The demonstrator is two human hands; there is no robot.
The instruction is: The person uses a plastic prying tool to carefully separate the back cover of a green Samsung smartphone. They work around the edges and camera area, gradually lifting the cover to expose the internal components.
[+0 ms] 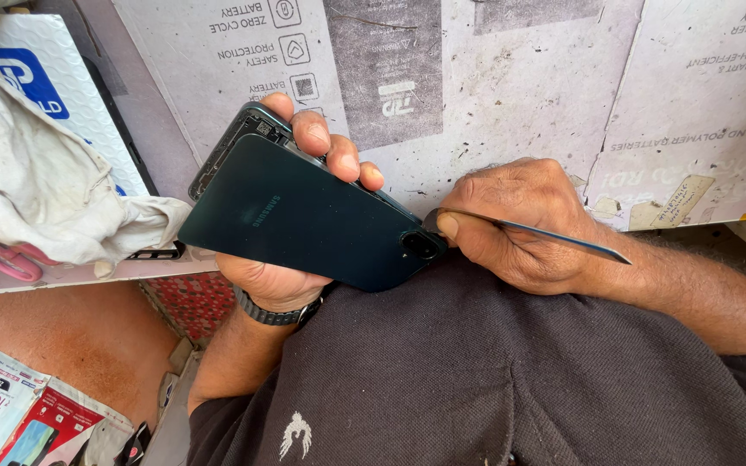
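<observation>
A dark green smartphone is held tilted in front of my chest, its glossy back cover lifted a little off the black frame at the upper left. My left hand grips it from below, fingers curled over the top edge. My right hand pinches a thin flat metal blade, whose tip is at the phone's corner beside the camera lens.
A worn cardboard-covered bench top lies behind the hands. At left a dirty white cloth lies over a white padded envelope. Pink-handled scissors poke out below it. Printed leaflets lie at bottom left.
</observation>
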